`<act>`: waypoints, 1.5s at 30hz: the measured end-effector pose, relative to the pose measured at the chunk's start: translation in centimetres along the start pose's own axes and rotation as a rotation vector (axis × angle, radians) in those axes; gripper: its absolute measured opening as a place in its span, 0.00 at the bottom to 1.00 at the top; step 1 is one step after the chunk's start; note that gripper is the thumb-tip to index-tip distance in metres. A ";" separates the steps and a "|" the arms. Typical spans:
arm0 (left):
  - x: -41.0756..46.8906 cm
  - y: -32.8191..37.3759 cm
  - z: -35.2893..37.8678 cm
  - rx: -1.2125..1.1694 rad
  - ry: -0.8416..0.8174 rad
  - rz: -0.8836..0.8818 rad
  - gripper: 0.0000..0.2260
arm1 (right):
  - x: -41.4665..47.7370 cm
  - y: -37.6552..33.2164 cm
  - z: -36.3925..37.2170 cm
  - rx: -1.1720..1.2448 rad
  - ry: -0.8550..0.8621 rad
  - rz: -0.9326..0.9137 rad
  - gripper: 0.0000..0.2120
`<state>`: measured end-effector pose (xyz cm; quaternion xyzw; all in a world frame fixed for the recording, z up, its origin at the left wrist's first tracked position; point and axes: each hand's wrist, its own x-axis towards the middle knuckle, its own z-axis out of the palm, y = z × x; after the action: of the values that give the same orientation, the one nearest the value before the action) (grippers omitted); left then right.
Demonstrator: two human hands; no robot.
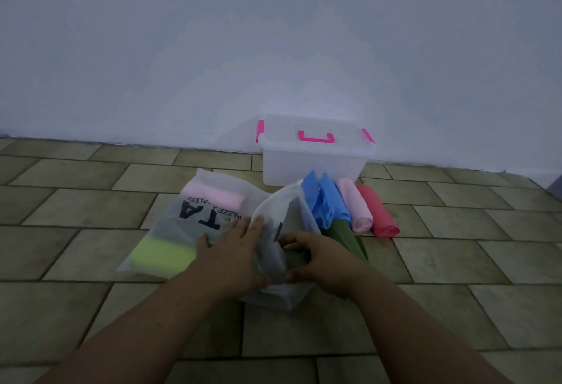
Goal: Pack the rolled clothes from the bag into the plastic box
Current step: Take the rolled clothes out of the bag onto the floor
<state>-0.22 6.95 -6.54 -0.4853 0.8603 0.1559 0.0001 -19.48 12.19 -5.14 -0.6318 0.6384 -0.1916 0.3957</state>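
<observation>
Currently the left hand (237,250) lies flat on the bag (170,231), while the right hand (319,259) grips a dark green roll (293,259) at its mouth. Pin the bag down and draw the roll straight out. The box (313,161), lid on, stands at the far edge of the floor (91,307).

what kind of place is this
Probably a room in a home, seen at floor level: a bare tiled floor, a plain white wall, and a plastic box with rolled clothes beside it.
</observation>
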 end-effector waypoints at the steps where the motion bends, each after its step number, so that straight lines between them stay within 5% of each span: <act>1: 0.0 -0.1 0.1 0.001 0.008 -0.002 0.47 | -0.1 0.2 -0.5 0.037 0.018 0.003 0.24; 6: 0.5 0.0 1.1 0.038 0.055 -0.024 0.48 | -2.9 2.1 -5.0 0.052 0.323 -0.017 0.16; 10: 0.7 0.2 1.9 0.075 0.048 -0.054 0.46 | -6.8 6.8 -7.8 0.484 0.800 0.082 0.14; 13: 0.9 0.5 2.1 0.082 0.048 -0.061 0.45 | -7.5 8.8 -6.6 0.356 1.011 0.277 0.12; 19: 0.7 0.5 1.8 0.085 0.017 -0.056 0.45 | -6.1 8.5 -2.7 -0.063 0.877 0.306 0.16; 25: -0.2 -0.3 0.9 0.099 -0.039 -0.047 0.45 | -6.0 7.3 -3.9 -0.196 0.655 0.406 0.17; 28: -0.9 -1.0 0.5 0.117 -0.058 -0.049 0.45 | -4.9 5.2 -3.2 -0.335 0.817 0.289 0.20; 30: -1.5 -1.4 0.2 0.138 -0.064 -0.051 0.44 | -3.8 2.8 -1.8 -0.321 0.880 0.098 0.20; 32: -1.7 -1.9 -0.3 0.153 -0.083 -0.033 0.44 | -2.8 0.6 1.1 -0.209 0.753 -0.011 0.27; 35: -1.5 -3.0 -2.2 0.007 -0.130 0.006 0.41 | -1.6 -0.4 5.6 -0.118 0.511 -0.052 0.41; 37: -0.7 -4.0 -3.6 -0.224 -0.002 -0.012 0.37 | -1.0 0.7 6.5 -0.140 0.446 0.010 0.45; 41: 3.7 -7.2 -5.7 -0.335 0.386 -0.333 0.23 | -0.5 2.9 6.5 -0.302 0.405 0.100 0.44; 45: 6.7 -9.1 -6.2 -0.254 0.252 -0.604 0.17 | -0.1 3.7 7.0 -0.370 0.382 0.125 0.45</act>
<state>4.80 -4.63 -4.12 -0.7294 0.6451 0.1934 -0.1206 -16.65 14.55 -12.13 -0.6050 0.7635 -0.1625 0.1567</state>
